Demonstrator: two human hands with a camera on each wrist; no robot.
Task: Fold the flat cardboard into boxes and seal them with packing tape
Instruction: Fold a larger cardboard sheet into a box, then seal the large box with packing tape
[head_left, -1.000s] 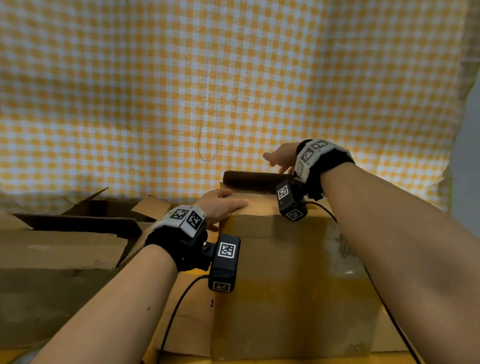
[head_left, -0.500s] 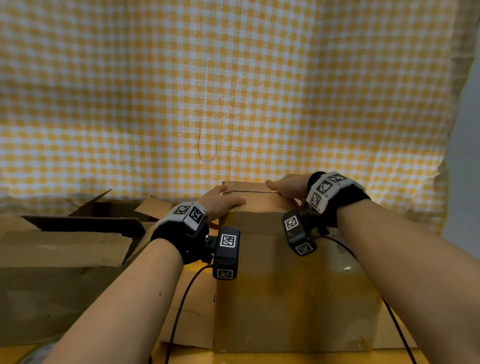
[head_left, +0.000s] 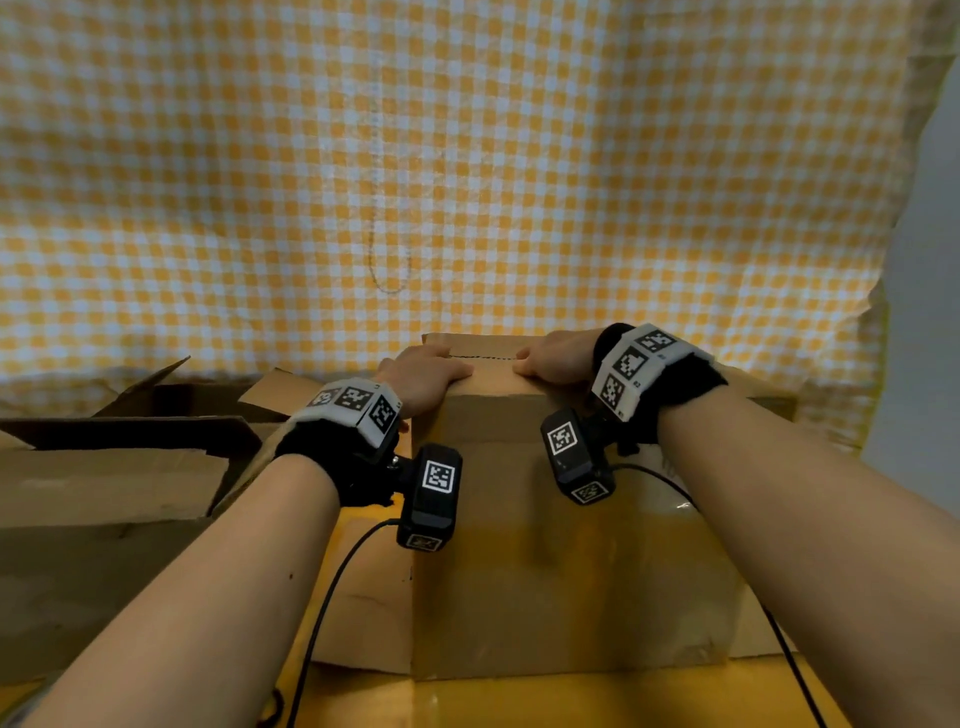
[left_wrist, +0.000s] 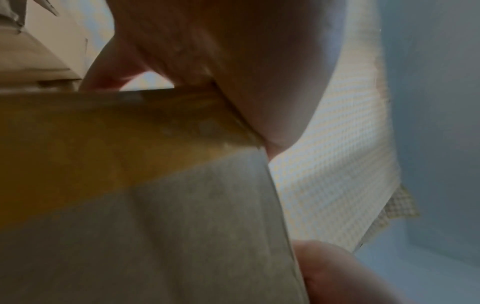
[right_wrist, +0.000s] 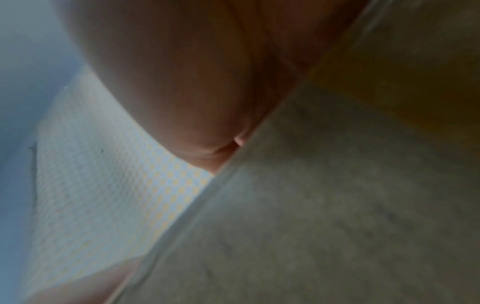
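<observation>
A brown cardboard box (head_left: 571, 545) stands upright in the middle of the table, its top flaps folded down and meeting at a dark seam (head_left: 483, 357). My left hand (head_left: 431, 374) lies flat on the near left of the top. My right hand (head_left: 556, 358) lies flat on the top just right of the seam. Both press the flaps down, and neither holds anything. In the left wrist view my palm (left_wrist: 233, 51) rests on the box's top edge (left_wrist: 155, 96). The right wrist view has my palm (right_wrist: 182, 72) against the box wall (right_wrist: 337, 205). No tape roll is in view.
Opened cardboard boxes (head_left: 104, 493) with raised flaps lie at the left. A flat cardboard sheet (head_left: 363, 623) sits under the box on the yellow table (head_left: 519, 701). A yellow checked cloth (head_left: 467, 182) hangs close behind. Camera cables trail from both wrists.
My right hand came down from the raised far flap and pressed it flat on the box top. My left hand stayed on the top.
</observation>
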